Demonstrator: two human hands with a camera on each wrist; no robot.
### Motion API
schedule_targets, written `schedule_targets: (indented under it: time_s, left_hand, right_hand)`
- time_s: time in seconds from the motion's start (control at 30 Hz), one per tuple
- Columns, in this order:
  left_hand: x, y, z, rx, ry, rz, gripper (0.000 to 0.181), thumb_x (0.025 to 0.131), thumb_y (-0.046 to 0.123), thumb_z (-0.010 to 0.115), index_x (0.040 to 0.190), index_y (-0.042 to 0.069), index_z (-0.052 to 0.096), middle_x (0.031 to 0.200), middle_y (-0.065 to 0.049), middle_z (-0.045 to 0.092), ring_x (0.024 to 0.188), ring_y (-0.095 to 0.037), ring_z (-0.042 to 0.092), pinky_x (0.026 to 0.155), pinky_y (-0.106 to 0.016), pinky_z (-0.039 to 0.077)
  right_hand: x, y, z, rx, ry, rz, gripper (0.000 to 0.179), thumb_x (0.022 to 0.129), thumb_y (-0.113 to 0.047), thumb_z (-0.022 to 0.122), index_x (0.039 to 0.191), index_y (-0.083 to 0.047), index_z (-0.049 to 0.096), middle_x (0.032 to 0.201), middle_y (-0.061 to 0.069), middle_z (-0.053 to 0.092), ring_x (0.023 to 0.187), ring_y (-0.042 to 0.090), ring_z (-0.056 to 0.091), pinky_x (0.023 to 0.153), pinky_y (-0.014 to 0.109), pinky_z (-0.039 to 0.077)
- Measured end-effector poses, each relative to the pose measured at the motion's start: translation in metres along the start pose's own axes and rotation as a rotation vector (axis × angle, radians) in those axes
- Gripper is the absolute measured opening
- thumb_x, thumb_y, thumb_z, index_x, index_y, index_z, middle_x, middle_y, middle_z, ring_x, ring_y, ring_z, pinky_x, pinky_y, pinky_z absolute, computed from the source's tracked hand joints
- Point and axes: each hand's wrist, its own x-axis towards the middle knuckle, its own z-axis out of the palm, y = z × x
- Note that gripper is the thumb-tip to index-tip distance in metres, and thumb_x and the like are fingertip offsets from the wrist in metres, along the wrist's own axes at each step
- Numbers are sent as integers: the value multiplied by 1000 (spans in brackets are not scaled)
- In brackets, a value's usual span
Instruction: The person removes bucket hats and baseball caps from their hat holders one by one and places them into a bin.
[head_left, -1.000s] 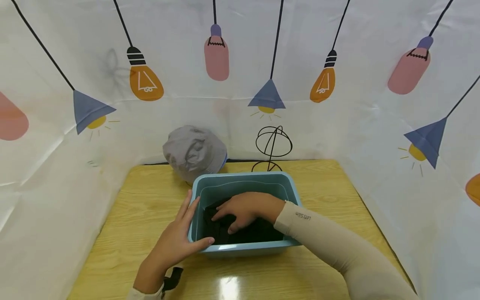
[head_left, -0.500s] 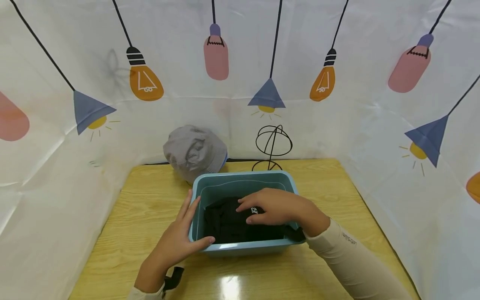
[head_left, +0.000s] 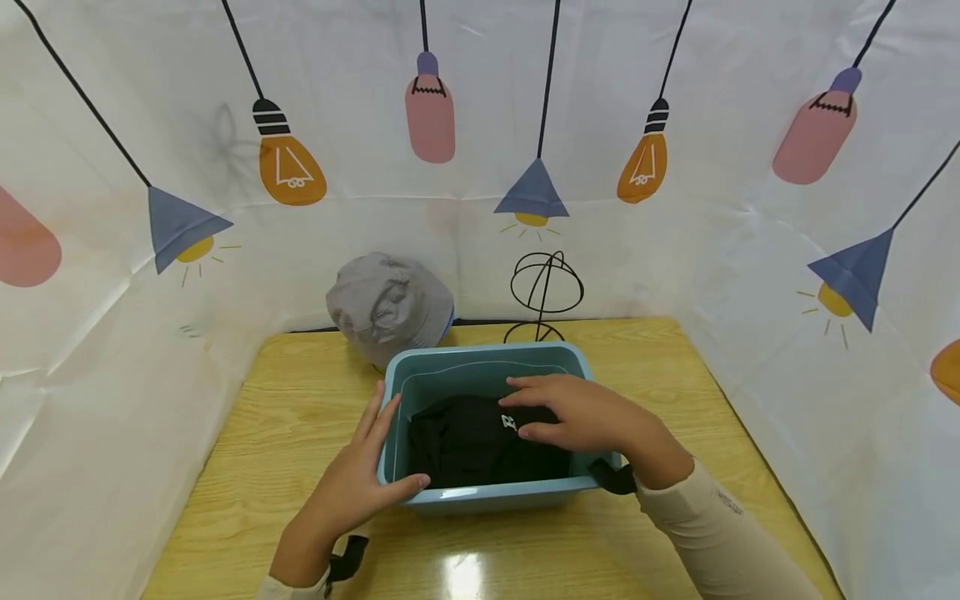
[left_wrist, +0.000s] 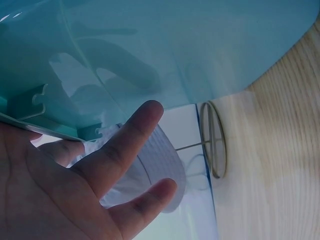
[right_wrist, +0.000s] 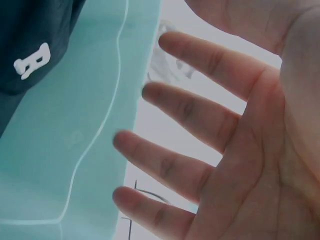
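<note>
A blue-green plastic bin (head_left: 480, 500) stands on the table with a folded black cloth (head_left: 457, 446) inside, which bears a small white mark. My left hand (head_left: 352, 479) rests at the bin's near left corner, its fingers straight along the left side and the thumb on the front rim. In the left wrist view those fingers (left_wrist: 120, 150) lie spread beside the bin wall. Over the right part of the bin hovers my right hand (head_left: 588, 414), fingers extended and holding nothing. The right wrist view shows its palm (right_wrist: 245, 170) apart from the black cloth (right_wrist: 35, 35).
Behind the bin at the left sits a grey cap (head_left: 386, 304). A black wire stand (head_left: 542, 304) rises behind the bin's right half. The wooden table (head_left: 247, 467) is enclosed by a white sheet (head_left: 465, 242) printed with lamps.
My right hand has risen off the black cloth and moved right, uncovering the white mark. The left hand stays on the bin's corner.
</note>
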Motion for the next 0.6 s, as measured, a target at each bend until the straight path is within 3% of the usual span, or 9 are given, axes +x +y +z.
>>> schedule_targets:
  time_s: [0.27,0.4,0.6]
  left_hand:
    - [0,2,0,-5,-3,0,109,85,59,78,167,36,10,175,9,-8,136,-46,54,86,-60,56]
    - [1,2,1,-7,-4,7,111,85,59,78,168,29,11,175,9,-8,136,-46,54,86,-61,56]
    - [0,-1,1,-2,7,20,113,86,57,79,169,27,7,175,7,-7,144,-48,45,92,-67,53]
  right_hand:
    - [-27,12,2,24,89,147,67,100,-53,63,160,-33,39,173,0,23,156,30,30,117,59,38]
    - [-43,19,2,38,143,177,75,98,-57,64,162,-30,35,173,2,21,157,33,28,117,62,37]
    - [-54,26,10,58,174,226,81,96,-66,61,164,-34,30,174,4,17,158,35,23,117,64,36]
